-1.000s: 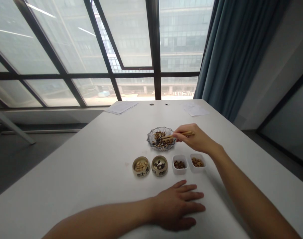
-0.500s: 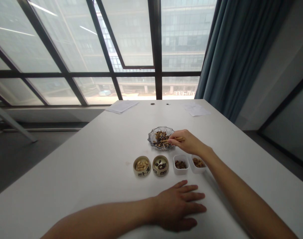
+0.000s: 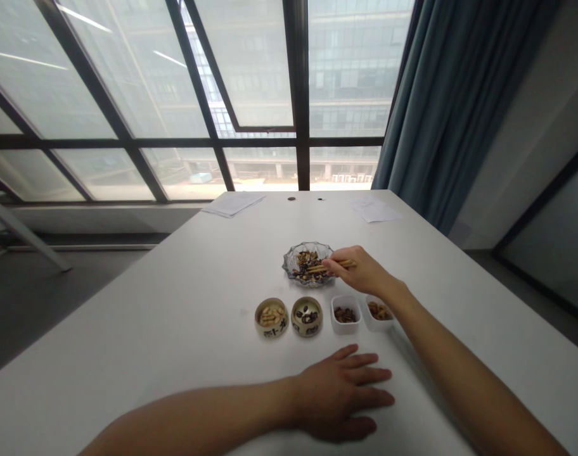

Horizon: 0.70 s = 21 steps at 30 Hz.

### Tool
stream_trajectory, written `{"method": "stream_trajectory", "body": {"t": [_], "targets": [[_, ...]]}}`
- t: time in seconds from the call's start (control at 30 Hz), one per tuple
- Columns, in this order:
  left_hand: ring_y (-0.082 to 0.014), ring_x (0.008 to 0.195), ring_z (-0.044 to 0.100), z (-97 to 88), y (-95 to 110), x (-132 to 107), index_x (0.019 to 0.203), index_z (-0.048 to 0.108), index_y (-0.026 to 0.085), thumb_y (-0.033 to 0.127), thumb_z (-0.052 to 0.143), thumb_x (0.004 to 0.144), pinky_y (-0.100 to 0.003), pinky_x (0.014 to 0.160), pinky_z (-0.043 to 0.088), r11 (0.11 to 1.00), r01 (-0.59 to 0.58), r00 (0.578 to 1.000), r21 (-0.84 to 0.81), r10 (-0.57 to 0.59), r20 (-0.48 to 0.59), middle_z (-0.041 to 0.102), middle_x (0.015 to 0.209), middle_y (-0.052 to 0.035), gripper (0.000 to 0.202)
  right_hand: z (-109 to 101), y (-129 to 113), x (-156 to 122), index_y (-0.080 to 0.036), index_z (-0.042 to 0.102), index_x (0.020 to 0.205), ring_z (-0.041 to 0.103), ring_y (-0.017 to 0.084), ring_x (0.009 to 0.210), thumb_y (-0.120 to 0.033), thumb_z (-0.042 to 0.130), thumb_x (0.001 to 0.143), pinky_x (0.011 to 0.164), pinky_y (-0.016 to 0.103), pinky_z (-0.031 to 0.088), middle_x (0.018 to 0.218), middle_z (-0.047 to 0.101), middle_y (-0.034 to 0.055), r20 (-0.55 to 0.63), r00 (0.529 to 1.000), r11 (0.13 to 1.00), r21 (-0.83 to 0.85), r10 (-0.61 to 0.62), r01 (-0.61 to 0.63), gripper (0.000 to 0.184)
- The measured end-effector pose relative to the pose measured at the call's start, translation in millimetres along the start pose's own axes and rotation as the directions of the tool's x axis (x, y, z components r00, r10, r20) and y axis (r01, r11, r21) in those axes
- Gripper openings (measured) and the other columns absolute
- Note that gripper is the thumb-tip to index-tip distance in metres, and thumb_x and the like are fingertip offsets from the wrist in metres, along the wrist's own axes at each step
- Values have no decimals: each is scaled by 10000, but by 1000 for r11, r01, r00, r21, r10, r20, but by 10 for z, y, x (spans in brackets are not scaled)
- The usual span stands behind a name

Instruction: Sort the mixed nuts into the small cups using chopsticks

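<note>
My right hand (image 3: 348, 265) is closed around wooden chopsticks (image 3: 319, 268), whose tips reach into a scalloped glass bowl (image 3: 289, 276). Mixed dark and brown nuts or seeds (image 3: 307, 261) fill that bowl; whether the tips pinch a piece is too small to tell. Palm down with fingers spread, my left hand (image 3: 343, 394) lies on the table and holds nothing. Between the hands stand a round dish (image 3: 257, 322) of shelled-looking pale peanuts (image 3: 272, 315), a round dish (image 3: 293, 324) with several dark seeds (image 3: 308, 315), and a white tub (image 3: 345, 327) of brown pieces (image 3: 345, 315).
A second white tub (image 3: 379, 325) with tan pieces sits under my right forearm, partly covered by it. Papers (image 3: 234, 203) lie at the white table's (image 3: 198, 304) far left, and another sheet (image 3: 375, 209) at the far right. Windows and a blue curtain (image 3: 453, 114) stand beyond.
My right hand has shifted slightly to the right, with the chopsticks still over the glass bowl. My left hand stays flat in the same place.
</note>
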<state>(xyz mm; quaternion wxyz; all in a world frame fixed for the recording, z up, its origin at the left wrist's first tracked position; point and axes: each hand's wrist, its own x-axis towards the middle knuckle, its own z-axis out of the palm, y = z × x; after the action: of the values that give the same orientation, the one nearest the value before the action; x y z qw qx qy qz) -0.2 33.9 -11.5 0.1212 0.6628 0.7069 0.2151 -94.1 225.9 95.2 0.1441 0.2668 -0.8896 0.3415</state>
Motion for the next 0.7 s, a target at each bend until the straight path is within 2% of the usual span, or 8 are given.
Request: {"method": "stream_trajectory", "body": {"t": [0.27, 0.5, 0.7], "targets": [[-299, 1576, 299, -7, 1, -2, 1510, 522, 241, 465, 466, 1065, -542, 1309, 152, 1000, -2, 1000, 24, 2, 5, 426, 1655, -71, 500, 42, 11, 9, -176, 727, 747, 602, 157, 646, -340, 589, 1025, 655, 280, 416, 710, 714, 36, 34, 999, 1000, 0, 22, -22, 350], [-315, 1572, 306, -25, 20, 7, 1514, 522, 242, 450, 483, 1058, -560, 1304, 161, 1000, 13, 1000, 12, -14, 20, 426, 1654, -80, 503, 147, 73, 12, -187, 592, 660, 551, 149, 627, -387, 530, 1051, 649, 279, 377, 660, 637, 21, -10, 998, 996, -64, -68, 67, 443], [-303, 1576, 300, -15, 7, 1, 1509, 524, 240, 470, 465, 1065, -545, 1307, 154, 1000, 3, 1000, 7, -4, 10, 426, 1655, -75, 504, 99, 23, 11, -198, 531, 620, 518, 141, 577, -389, 480, 1052, 630, 287, 376, 607, 591, 11, -55, 997, 997, -45, -58, 56, 475]]}}
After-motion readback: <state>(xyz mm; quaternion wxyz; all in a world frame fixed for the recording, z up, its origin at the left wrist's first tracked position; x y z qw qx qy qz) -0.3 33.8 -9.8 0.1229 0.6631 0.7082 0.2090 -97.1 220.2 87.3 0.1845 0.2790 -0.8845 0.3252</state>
